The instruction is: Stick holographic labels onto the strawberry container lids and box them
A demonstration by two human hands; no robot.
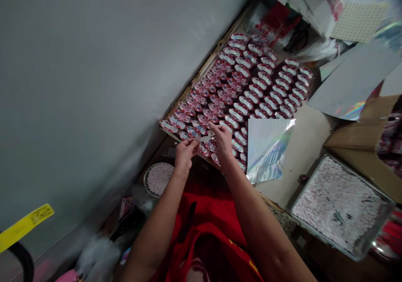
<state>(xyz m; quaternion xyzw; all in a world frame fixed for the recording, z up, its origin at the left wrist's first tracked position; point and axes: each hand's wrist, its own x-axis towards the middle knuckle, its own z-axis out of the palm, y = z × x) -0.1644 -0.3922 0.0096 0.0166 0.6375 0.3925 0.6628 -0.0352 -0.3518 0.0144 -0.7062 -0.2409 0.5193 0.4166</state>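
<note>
Evidently the left hand point(187, 153) pinches one end of a small pale strip point(205, 138), which lies roughly crosswise between the hands, above the front rows of oval packets point(245, 102); the right hand's point(221, 141) fingers close near its other end.

Small workshop — red-edged packs in rows point(245, 99), 1 metal tray point(339, 206) (granule-filled), open carton point(361, 135).

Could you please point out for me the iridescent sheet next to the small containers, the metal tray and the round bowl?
Iridescent sheet point(266, 154), head view, its middle.
Metal tray point(309, 222), head view, its near rim.
Round bowl point(145, 182), head view, its left rim.
</note>
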